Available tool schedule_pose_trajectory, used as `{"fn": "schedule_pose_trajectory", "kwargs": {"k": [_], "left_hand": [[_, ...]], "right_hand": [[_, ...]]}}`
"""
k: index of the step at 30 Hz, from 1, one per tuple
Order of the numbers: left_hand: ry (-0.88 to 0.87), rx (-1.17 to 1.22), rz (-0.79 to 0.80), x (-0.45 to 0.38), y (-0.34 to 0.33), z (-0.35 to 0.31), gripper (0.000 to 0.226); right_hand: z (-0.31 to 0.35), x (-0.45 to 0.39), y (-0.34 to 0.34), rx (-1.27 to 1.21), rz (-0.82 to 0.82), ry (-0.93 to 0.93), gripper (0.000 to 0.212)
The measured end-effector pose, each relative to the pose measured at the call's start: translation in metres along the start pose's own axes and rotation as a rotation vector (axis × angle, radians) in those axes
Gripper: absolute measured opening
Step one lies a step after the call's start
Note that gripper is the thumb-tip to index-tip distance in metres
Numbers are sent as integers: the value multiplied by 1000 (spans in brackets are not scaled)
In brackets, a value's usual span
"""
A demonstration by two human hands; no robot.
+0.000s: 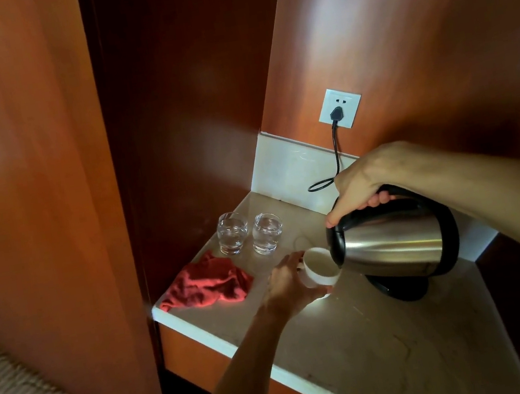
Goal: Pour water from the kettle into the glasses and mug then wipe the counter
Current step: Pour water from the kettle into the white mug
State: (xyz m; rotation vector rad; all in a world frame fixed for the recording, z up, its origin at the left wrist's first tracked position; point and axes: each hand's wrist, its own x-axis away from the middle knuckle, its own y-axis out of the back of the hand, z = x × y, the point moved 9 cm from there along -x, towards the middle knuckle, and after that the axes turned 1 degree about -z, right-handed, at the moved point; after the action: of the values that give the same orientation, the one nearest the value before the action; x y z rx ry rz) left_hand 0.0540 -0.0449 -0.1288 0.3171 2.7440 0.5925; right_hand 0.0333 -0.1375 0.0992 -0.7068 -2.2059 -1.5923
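Observation:
My right hand (360, 184) grips the black handle of a steel kettle (391, 240), which is tilted to the left with its spout over a white mug (319, 267). My left hand (287, 282) holds the mug from its left side, just above the counter (393, 339). Two clear glasses (232, 233) (267, 237) with water in them stand side by side at the back left. A crumpled red cloth (209, 285) lies at the counter's left edge, just in front of the glasses.
The kettle's black base (399, 289) sits on the counter under the kettle. Its cord (336, 157) runs up to a wall socket (340, 108) behind. Wooden panels close in the niche on the left, back and right. The counter's front edge runs diagonally to the lower right.

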Motion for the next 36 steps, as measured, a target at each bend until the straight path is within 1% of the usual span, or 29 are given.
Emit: {"fn": "schedule_pose_trajectory", "kwargs": {"k": [2,4,6,13,18,22,24,26,28,30,33,36], "left_hand": [[8,4,2,0,1,0,87],[15,8,7,0,1,-1,87],[24,8,8,0,0,0,87],[63,35,19,0,0,2,90],[67,38,3,1,2,0,90],[59,74,-11,2,2,0,88],[60,71,-15,2,3,0,89],[54,61,-18,2,3,-2,88],[46,63,-18,2,3,-4,88],[38,64,-13,2,3,-6,88],[34,65,-21,3,4,-10,85],[50,78,-10,4,4,-12,84]], "right_hand": [[1,-10,1,-35,-31,12,52],[-2,-15,-4,32,-26,-21,55],[-3,-17,-6,-25,-31,-9,56],[-42,-20,-20,-243,-84,37,64],[-82,-17,-48,-424,-151,96,73],[-113,-18,-85,-696,-194,102,65],[-136,-14,-96,-887,-303,88,60],[-166,-10,-106,-1111,-421,48,63],[-191,-5,-117,-1342,-506,-1,69],[-208,-3,-127,-1527,-612,-38,69],[-217,0,-140,-1672,-783,-98,61],[-217,-5,-156,-1693,-880,-186,55]]}}
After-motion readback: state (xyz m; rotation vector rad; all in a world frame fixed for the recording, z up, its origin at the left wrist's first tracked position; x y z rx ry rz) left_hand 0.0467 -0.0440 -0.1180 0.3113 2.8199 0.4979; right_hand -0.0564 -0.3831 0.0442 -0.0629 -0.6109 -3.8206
